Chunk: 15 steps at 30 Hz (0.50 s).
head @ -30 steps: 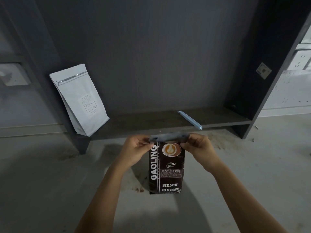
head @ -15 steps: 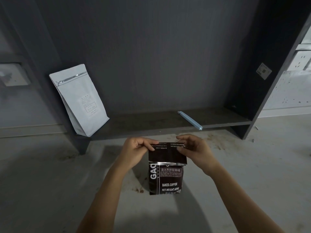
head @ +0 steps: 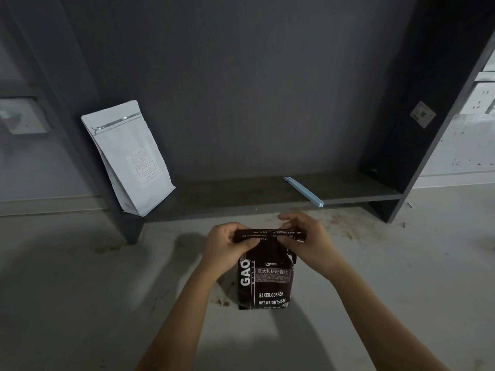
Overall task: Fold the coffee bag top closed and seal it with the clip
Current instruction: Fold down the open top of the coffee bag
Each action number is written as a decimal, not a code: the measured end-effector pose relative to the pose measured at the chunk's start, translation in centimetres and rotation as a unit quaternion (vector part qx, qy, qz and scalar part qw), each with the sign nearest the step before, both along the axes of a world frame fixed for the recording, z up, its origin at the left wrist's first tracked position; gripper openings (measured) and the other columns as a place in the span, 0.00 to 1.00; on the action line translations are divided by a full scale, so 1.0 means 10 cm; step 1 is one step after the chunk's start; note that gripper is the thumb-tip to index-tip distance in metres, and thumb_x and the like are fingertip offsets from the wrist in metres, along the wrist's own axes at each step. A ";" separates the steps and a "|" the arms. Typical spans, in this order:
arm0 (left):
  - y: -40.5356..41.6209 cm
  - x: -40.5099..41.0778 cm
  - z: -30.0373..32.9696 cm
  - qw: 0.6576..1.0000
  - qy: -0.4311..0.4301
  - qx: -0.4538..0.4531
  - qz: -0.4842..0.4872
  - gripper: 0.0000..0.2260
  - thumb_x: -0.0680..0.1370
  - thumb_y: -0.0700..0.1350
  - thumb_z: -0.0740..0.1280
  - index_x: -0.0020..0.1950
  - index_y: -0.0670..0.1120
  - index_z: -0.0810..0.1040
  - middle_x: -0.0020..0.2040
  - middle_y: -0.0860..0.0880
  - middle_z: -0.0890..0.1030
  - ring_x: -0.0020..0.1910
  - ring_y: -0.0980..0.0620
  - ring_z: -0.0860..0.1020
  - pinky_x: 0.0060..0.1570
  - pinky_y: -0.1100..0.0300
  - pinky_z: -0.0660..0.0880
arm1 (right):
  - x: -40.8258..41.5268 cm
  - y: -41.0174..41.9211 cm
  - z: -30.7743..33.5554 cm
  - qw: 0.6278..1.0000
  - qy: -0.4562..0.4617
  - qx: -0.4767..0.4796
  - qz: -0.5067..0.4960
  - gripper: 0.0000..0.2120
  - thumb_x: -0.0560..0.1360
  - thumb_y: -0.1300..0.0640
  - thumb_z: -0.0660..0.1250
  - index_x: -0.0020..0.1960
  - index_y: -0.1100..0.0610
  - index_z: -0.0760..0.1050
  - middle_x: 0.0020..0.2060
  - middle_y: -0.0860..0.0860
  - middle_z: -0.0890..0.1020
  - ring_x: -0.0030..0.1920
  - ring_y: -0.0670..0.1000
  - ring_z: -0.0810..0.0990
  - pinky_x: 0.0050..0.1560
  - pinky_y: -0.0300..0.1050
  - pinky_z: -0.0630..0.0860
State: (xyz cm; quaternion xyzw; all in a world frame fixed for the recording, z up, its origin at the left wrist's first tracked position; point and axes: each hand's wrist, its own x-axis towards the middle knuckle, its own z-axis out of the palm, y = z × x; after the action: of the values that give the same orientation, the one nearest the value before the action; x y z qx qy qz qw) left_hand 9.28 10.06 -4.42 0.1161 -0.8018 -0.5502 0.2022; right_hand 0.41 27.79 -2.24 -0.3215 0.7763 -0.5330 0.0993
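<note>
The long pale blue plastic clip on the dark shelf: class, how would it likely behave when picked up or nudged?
The long pale blue plastic clip looks thin and straight, so probably stiff and light. It lies flat on the dark shelf, so it would likely slide rather than roll. One end reaches the shelf's front edge, so a careless nudge might knock it off.

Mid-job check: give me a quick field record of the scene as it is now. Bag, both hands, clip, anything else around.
coffee bag: dark, upright on the floor, top folded over
left hand: pinching the fold's left end
right hand: pinching the fold's right end
clip: light blue, lying on the low shelf, untouched
white pouch: leaning at the shelf's left end
seal: not yet clipped
</note>
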 end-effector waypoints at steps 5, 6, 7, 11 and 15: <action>0.03 0.05 0.02 1.000 0.005 -0.022 -0.006 0.10 0.66 0.39 0.76 0.33 0.54 0.81 0.34 0.54 0.85 0.34 0.54 0.83 0.35 0.61 0.79 | 0.07 -0.06 0.01 0.998 0.048 0.017 -0.029 0.10 0.67 0.63 0.72 0.32 0.50 0.78 0.29 0.43 0.81 0.34 0.39 0.79 0.32 0.27 0.73; 0.02 0.07 0.02 0.999 0.014 -0.027 -0.018 0.10 0.66 0.39 0.76 0.33 0.55 0.81 0.35 0.53 0.85 0.35 0.53 0.83 0.37 0.59 0.80 | 0.07 -0.05 0.00 0.998 0.051 0.011 -0.031 0.10 0.66 0.64 0.72 0.31 0.51 0.78 0.28 0.42 0.81 0.33 0.39 0.79 0.31 0.28 0.73; 0.01 0.10 0.02 0.999 0.024 -0.032 -0.030 0.10 0.67 0.39 0.75 0.34 0.55 0.81 0.36 0.54 0.85 0.36 0.54 0.83 0.37 0.61 0.80 | 0.09 -0.05 -0.01 0.998 0.053 0.009 -0.031 0.11 0.66 0.64 0.72 0.31 0.51 0.78 0.27 0.42 0.81 0.32 0.40 0.79 0.31 0.29 0.73; 0.05 0.14 -0.05 0.999 0.038 -0.013 -0.014 0.11 0.70 0.39 0.72 0.34 0.55 0.80 0.31 0.55 0.83 0.35 0.54 0.81 0.36 0.60 0.77 | 0.10 -0.07 0.00 0.997 0.063 0.030 -0.035 0.12 0.67 0.64 0.72 0.31 0.50 0.77 0.29 0.43 0.81 0.32 0.40 0.79 0.31 0.28 0.73; 0.08 0.06 -0.07 0.998 0.048 -0.027 0.027 0.12 0.69 0.39 0.71 0.30 0.53 0.77 0.27 0.54 0.79 0.30 0.53 0.76 0.33 0.55 0.73 | 0.11 -0.14 0.09 0.984 0.158 0.079 0.000 0.06 0.67 0.62 0.72 0.41 0.53 0.80 0.36 0.40 0.79 0.39 0.35 0.75 0.40 0.24 0.68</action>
State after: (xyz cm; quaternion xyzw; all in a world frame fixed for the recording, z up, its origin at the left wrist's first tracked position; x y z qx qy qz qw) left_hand 9.83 10.84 -5.11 0.1056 -0.8021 -0.5280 0.2581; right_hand 1.56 26.42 -1.36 -0.3927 0.8222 -0.4121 0.0004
